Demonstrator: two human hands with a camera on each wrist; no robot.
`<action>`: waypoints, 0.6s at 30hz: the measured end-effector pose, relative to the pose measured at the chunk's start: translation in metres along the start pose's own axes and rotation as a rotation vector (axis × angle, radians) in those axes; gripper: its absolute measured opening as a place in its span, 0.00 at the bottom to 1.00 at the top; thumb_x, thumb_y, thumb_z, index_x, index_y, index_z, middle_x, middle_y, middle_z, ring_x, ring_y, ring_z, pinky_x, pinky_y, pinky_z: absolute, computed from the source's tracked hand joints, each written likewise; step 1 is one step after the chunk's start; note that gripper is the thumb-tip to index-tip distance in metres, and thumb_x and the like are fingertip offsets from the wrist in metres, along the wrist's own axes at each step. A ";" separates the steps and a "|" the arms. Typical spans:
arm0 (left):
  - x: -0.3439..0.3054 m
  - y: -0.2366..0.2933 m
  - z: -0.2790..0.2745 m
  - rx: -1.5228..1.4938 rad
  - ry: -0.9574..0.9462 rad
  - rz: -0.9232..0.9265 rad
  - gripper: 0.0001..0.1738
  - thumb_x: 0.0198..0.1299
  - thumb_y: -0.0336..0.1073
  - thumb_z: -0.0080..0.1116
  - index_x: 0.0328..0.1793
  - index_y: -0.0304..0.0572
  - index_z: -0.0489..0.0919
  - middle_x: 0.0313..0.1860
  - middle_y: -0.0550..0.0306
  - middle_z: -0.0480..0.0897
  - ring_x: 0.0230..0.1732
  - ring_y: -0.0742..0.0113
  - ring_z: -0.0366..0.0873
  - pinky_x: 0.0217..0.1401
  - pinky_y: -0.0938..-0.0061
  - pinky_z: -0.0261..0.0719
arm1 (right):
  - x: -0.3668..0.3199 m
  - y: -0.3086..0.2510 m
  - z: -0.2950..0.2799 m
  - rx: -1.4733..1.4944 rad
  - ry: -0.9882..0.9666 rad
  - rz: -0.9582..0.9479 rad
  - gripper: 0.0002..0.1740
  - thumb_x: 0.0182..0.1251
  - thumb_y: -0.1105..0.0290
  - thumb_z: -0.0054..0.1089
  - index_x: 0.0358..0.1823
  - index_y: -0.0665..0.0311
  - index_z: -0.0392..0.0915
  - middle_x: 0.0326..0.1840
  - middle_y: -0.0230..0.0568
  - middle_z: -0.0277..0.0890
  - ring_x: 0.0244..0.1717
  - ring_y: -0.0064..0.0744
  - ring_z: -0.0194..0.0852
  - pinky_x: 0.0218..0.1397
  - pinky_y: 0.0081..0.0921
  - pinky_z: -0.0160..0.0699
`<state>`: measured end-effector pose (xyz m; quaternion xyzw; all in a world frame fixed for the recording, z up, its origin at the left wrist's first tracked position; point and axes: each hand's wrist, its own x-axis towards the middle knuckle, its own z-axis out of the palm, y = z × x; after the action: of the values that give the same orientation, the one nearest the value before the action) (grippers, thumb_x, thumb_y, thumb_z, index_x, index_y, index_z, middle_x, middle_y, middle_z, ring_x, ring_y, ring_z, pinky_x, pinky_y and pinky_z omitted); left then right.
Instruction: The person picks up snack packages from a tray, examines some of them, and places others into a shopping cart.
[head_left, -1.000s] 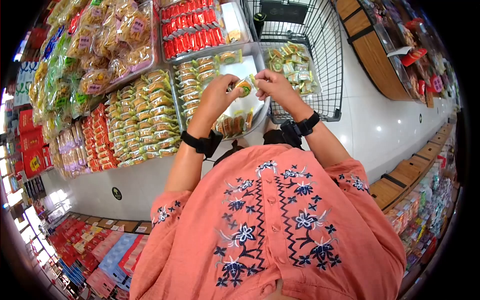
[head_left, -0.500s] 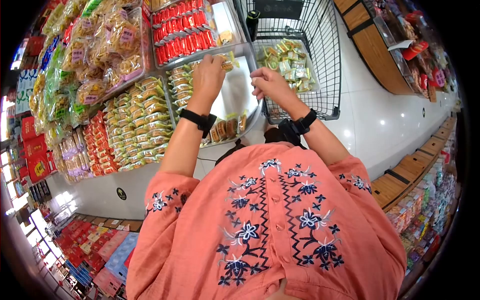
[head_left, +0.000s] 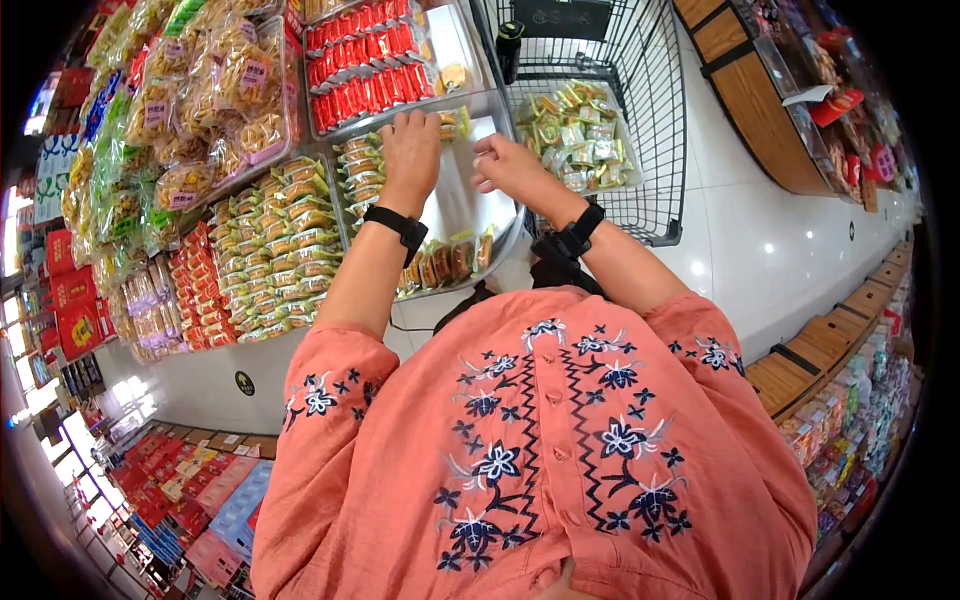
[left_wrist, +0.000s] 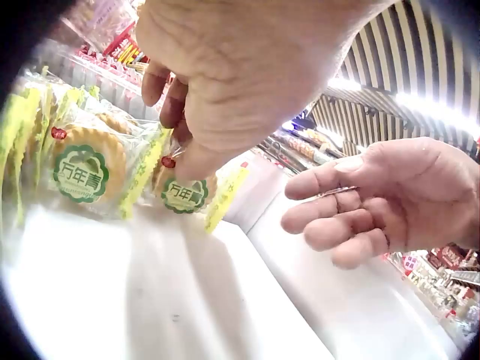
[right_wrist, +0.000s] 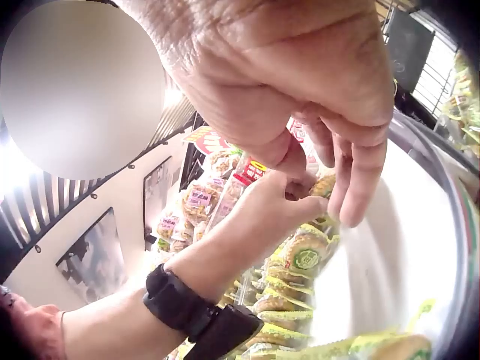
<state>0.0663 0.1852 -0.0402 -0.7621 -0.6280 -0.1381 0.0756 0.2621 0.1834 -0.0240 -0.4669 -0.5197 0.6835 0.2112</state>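
Observation:
Over the back of a clear tray (head_left: pixel 515 215) is my left hand (head_left: pixel 411 155). In the left wrist view its thumb lies on the front of a clear-wrapped round biscuit (left_wrist: pixel 184 193) with a green printed label, fingers curled over the top, pinching it. That packet stands beside another wrapped biscuit (left_wrist: pixel 86 169) on the tray's white base. My right hand (head_left: pixel 520 168) hovers at the tray's right side, fingers loosely bent and holding nothing. More wrapped biscuits (head_left: pixel 362 180) stand in rows left of the left hand, and others (head_left: pixel 450 262) line the near edge.
A shopping cart (head_left: pixel 650 130) stands to the right, carrying a pile of small green-and-yellow packets (head_left: pixel 585 130) and a dark bottle (head_left: pixel 507 50). Red packets (head_left: pixel 370 85) fill the tray behind. Bagged snacks (head_left: pixel 225 85) and more biscuit rows (head_left: pixel 275 245) lie left.
A second ago both hands held a wrapped biscuit between them over the tray. The left hand went to the back rows; the right let go and has since shifted left over the tray.

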 end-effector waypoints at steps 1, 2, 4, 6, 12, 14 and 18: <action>0.000 0.001 0.001 0.013 0.009 -0.005 0.06 0.59 0.31 0.56 0.42 0.47 0.79 0.41 0.55 0.79 0.50 0.53 0.75 0.51 0.57 0.69 | 0.002 -0.001 0.002 -0.026 -0.001 0.007 0.25 0.72 0.70 0.53 0.65 0.80 0.66 0.53 0.51 0.76 0.48 0.36 0.84 0.48 0.30 0.87; 0.000 0.002 0.001 0.026 0.019 -0.009 0.05 0.59 0.31 0.55 0.42 0.46 0.78 0.41 0.55 0.79 0.49 0.53 0.75 0.52 0.57 0.69 | 0.004 -0.001 0.003 -0.052 -0.002 0.014 0.26 0.72 0.70 0.53 0.67 0.80 0.65 0.54 0.51 0.76 0.48 0.35 0.84 0.49 0.31 0.86; -0.001 0.004 -0.002 0.023 0.039 -0.032 0.05 0.59 0.30 0.56 0.41 0.46 0.78 0.41 0.55 0.79 0.49 0.53 0.75 0.51 0.57 0.69 | 0.009 -0.002 0.006 -0.081 -0.003 0.023 0.29 0.72 0.70 0.52 0.70 0.78 0.62 0.55 0.50 0.75 0.49 0.34 0.82 0.50 0.31 0.85; -0.004 0.007 -0.011 0.016 0.026 -0.043 0.10 0.57 0.31 0.60 0.45 0.45 0.78 0.43 0.54 0.80 0.49 0.53 0.76 0.52 0.57 0.70 | 0.018 0.003 0.009 -0.086 -0.001 0.026 0.32 0.72 0.71 0.52 0.74 0.75 0.58 0.57 0.50 0.75 0.50 0.33 0.81 0.51 0.31 0.84; -0.037 0.024 -0.023 -0.228 -0.149 0.004 0.26 0.54 0.29 0.67 0.62 0.42 0.77 0.57 0.46 0.80 0.50 0.45 0.80 0.51 0.54 0.79 | 0.046 0.020 0.015 0.128 -0.007 -0.006 0.31 0.71 0.71 0.51 0.74 0.69 0.58 0.50 0.45 0.77 0.44 0.30 0.79 0.42 0.29 0.83; -0.048 0.029 -0.016 -0.294 -0.133 -0.049 0.28 0.55 0.29 0.66 0.64 0.41 0.75 0.61 0.42 0.78 0.54 0.42 0.80 0.54 0.54 0.80 | 0.049 0.020 0.015 0.174 -0.006 0.026 0.32 0.72 0.71 0.50 0.75 0.69 0.56 0.49 0.42 0.77 0.43 0.30 0.78 0.42 0.29 0.82; -0.050 0.031 -0.013 -0.353 -0.186 -0.152 0.28 0.61 0.31 0.63 0.69 0.38 0.72 0.69 0.39 0.74 0.62 0.38 0.77 0.59 0.52 0.81 | 0.058 0.027 0.012 0.153 -0.046 0.030 0.34 0.71 0.71 0.50 0.77 0.68 0.54 0.49 0.41 0.77 0.43 0.29 0.78 0.42 0.29 0.81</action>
<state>0.0866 0.1281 -0.0411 -0.7235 -0.6540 -0.1803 -0.1279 0.2293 0.2125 -0.0726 -0.4415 -0.4634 0.7349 0.2241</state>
